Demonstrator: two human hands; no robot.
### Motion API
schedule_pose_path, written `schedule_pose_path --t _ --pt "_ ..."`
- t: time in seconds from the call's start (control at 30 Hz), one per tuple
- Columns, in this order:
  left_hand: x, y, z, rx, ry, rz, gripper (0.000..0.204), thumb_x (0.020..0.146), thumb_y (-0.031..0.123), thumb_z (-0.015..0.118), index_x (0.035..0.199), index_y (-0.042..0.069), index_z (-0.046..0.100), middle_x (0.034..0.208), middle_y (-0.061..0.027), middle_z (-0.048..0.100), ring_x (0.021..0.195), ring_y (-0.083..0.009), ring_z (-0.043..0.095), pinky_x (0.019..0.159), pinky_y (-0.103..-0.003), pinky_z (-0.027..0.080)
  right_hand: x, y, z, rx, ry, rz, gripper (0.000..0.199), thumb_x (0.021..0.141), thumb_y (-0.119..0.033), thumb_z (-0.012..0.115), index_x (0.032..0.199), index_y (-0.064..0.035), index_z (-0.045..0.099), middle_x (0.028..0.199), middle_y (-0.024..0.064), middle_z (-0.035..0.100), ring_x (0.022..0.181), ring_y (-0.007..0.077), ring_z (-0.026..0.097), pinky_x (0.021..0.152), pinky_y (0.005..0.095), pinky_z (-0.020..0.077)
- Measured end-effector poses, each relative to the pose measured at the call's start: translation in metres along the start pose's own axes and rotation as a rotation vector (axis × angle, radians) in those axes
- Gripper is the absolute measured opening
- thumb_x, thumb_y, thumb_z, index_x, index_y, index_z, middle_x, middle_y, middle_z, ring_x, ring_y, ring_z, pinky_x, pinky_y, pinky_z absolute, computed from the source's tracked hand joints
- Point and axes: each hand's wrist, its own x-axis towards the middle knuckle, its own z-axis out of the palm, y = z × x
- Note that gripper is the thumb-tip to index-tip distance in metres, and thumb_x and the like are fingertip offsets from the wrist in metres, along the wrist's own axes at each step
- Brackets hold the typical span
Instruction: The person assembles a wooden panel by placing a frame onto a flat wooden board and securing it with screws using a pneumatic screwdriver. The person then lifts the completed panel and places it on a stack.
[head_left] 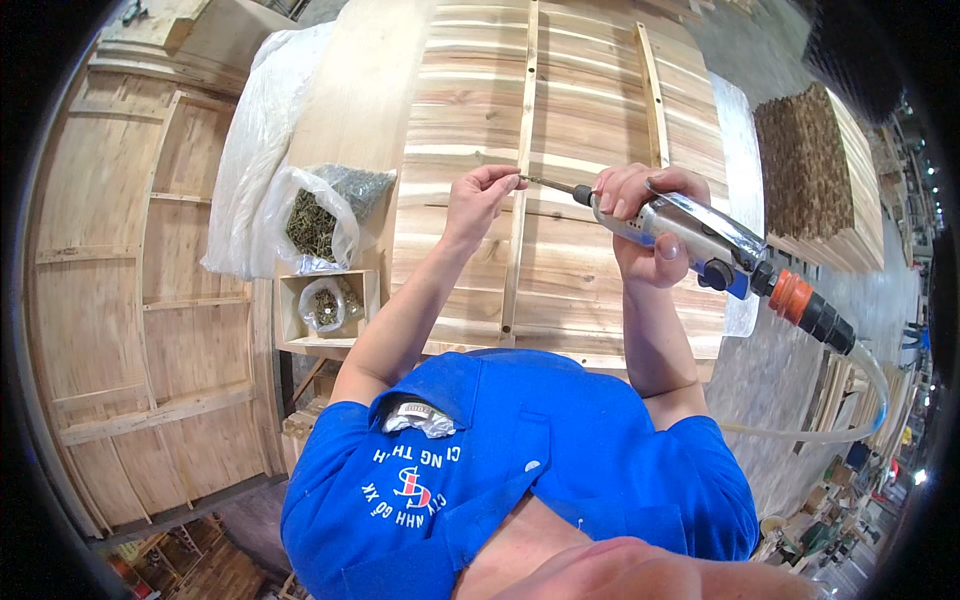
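Note:
My right hand [650,215] is wrapped around a silver and blue air screwdriver [700,232], its bit [555,186] pointing left. At the bit's tip, the thumb and fingertips of my left hand [480,205] pinch a small dark screw [525,178]; much of it is hidden by the fingers. Both hands are over a narrow wooden batten [515,250] that runs lengthwise across a wide panel of pale boards [455,270]. Several dark holes show along this batten. A second batten [652,95] lies farther right on the panel.
An open plastic bag of brass-coloured screws [312,225] stands left of the panel, above a small wooden box [290,310] holding another bag. White plastic wrap [262,150] lies beyond. An air hose [870,400] curves from the tool. Stacked boards [815,175] stand right; framed panels [100,280] are at left.

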Motion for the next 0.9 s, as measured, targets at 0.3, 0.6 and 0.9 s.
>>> schedule_pose_path --t 0.3,0.6,0.9 --pt "0.024 -0.011 -0.006 -0.086 -0.005 -0.055 0.020 0.085 0.008 0.056 0.102 -0.002 0.059 0.083 -0.0080 0.067 0.044 0.0007 0.034 0.038 -0.014 0.025 0.007 0.033 -0.013 0.035 0.121 0.079 0.053 0.076 -0.038 0.066 0.105 -0.0030 0.038 0.068 0.0101 0.052 0.065 0.0211 0.053 0.068 0.0407 0.0444" --pt "0.041 -0.020 -0.013 -0.025 0.027 -0.011 0.017 0.084 0.005 0.056 0.098 -0.004 0.059 0.083 -0.0087 0.066 0.063 -0.0053 0.056 0.056 -0.017 0.043 0.012 0.054 -0.018 0.015 0.121 0.114 0.051 0.077 -0.036 0.064 0.106 -0.0025 0.038 0.069 0.0105 0.053 0.066 0.0212 0.053 0.069 0.0407 0.0449" --pt "0.058 -0.036 -0.009 0.103 0.083 0.126 0.014 0.085 0.005 0.055 0.097 -0.001 0.059 0.081 -0.0061 0.066 0.062 -0.0027 0.049 0.053 -0.016 0.036 0.019 0.077 -0.023 0.021 0.078 0.155 0.049 0.077 -0.033 0.063 0.106 -0.0023 0.039 0.069 0.0102 0.052 0.067 0.0210 0.053 0.070 0.0405 0.0446"
